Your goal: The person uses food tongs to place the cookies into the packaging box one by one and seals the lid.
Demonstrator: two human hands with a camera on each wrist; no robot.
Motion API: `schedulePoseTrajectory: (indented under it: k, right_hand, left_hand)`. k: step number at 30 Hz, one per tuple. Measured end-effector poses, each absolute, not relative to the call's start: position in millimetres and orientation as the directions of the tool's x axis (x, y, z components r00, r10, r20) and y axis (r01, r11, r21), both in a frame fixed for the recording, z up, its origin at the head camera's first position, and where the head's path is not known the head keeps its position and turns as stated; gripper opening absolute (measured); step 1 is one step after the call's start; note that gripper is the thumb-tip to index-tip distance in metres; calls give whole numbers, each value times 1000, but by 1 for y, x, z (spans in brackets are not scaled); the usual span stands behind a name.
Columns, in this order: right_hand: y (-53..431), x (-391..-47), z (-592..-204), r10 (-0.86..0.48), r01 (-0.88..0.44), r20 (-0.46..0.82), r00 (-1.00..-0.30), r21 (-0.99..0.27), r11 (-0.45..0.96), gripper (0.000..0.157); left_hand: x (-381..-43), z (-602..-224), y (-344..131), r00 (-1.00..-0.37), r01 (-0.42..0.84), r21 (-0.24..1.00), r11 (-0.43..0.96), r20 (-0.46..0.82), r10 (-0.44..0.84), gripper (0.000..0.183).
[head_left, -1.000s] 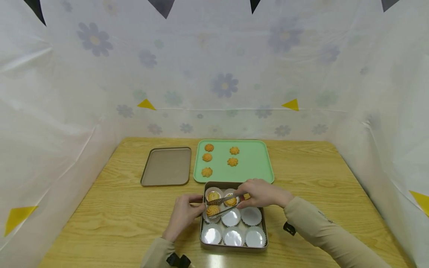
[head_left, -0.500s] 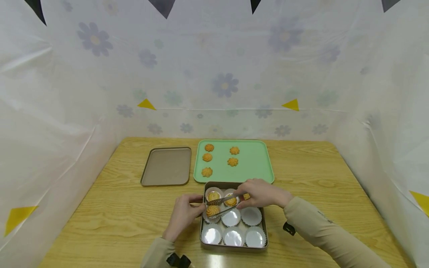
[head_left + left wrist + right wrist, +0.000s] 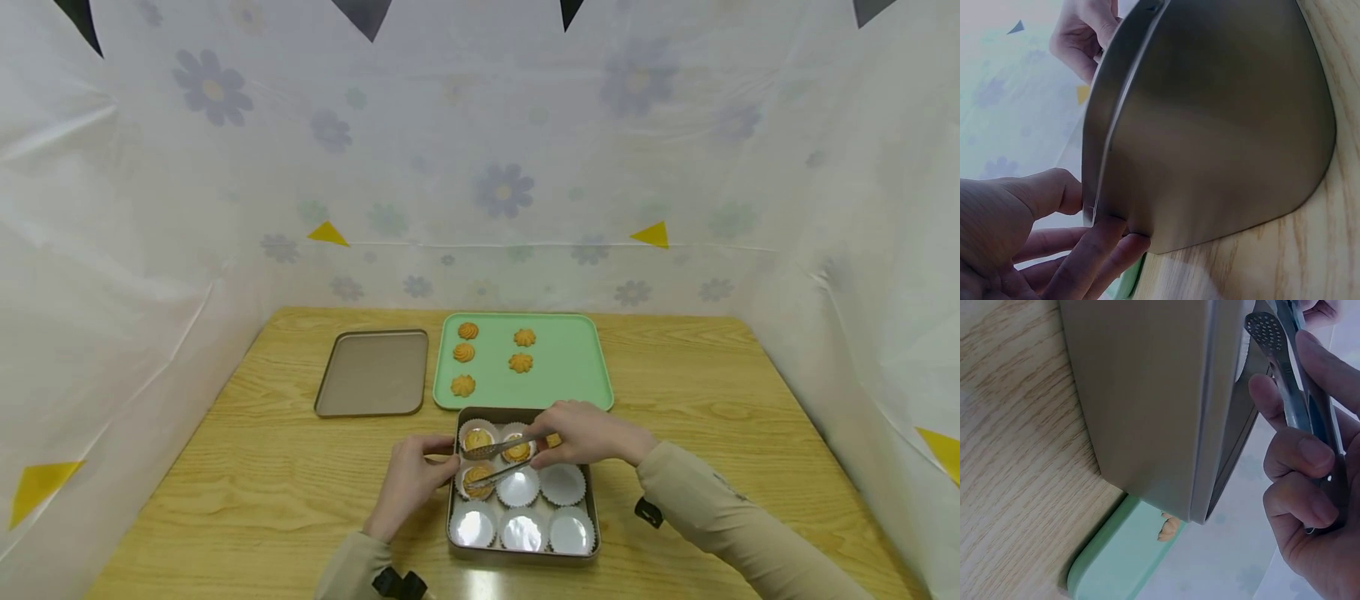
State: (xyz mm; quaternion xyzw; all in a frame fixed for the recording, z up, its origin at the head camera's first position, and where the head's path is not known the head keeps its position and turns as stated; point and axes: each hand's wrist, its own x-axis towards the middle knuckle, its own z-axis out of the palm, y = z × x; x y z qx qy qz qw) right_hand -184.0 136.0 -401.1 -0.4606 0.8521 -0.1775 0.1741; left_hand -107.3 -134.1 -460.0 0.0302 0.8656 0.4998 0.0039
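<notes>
My right hand (image 3: 588, 432) holds metal tongs (image 3: 1285, 369) with perforated tips over the square baking tin (image 3: 525, 557). In the head view the tongs' arms stand apart, and the nearer one crosses a swirl cookie (image 3: 480, 477) in the left paper cup of the middle row. Two more cookies sit in back-row cups: one at the left (image 3: 477, 437), one in the middle, partly behind the tongs. My left hand (image 3: 412, 483) grips the tin's left side, thumb at the rim and fingertips against the outer wall (image 3: 1210, 137).
Behind the tin lies a green tray (image 3: 566, 358) with several cookies, among them a star-shaped cookie (image 3: 521, 362). A flat brown tray (image 3: 375, 375) lies left of it. Several paper cups (image 3: 522, 530) in the tin hold nothing. White sheeting (image 3: 480, 133) surrounds the wooden table (image 3: 675, 375).
The tongs' nearer arm now crosses over the swirl cookie instead of lying along its edge. That cookie has shifted slightly toward the front in its cup. Both hands stay nearly still.
</notes>
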Motion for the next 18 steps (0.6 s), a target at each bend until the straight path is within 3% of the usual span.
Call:
schedulePoseTrajectory:
  k: [8,13,18]
  right_hand:
    - [139,-186,-401,-854,-730,-106,-509,-472,493,19]
    - [147,-189,-404,-857,-707,-60,-513,-536,461,29]
    - [160,-193,-411,-818,-594,-38,-573,-669,447,35]
  left_hand:
    - [-106,-459,-134,-998,42,874,484,17,56,33]
    - [-105,-458,-133,-998,43,882,470,18,57,33]
    - [-105,-458,-133,-998,41,885,465,17,55,34]
